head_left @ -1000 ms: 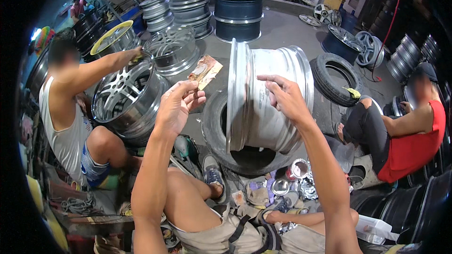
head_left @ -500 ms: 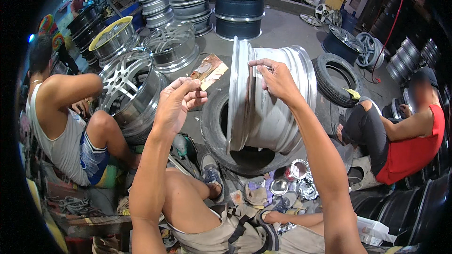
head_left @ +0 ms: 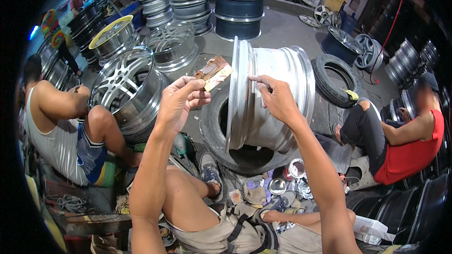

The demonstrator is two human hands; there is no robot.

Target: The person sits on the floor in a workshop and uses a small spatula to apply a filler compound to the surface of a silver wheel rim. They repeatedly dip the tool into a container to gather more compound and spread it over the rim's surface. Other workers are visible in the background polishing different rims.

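My left hand (head_left: pixel 181 101) pinches a small flat card (head_left: pixel 214 74) smeared with reddish-brown paste, held up left of the wheel rim. The bare metal wheel rim (head_left: pixel 278 99) stands on its edge in front of me, resting on a tyre (head_left: pixel 214 146) that lies flat. A brown streak of paste (head_left: pixel 248 94) runs along the groove near the rim's left lip. My right hand (head_left: pixel 275 95) touches the groove by this streak with its index finger stretched out. Its other fingers are curled, and I see nothing held in them.
An opened can (head_left: pixel 294 168) and its lid (head_left: pixel 277 186) stand among scraps near my feet. A green power tool (head_left: pixel 181 143) lies to the left. People sit on both sides, and stacked wheels (head_left: pixel 239 16) stand behind. Another tyre (head_left: pixel 336 79) lies at right.
My right fingertip has moved slightly down along the groove. The card in my left hand has shifted a little to the right. The person at left has changed posture.
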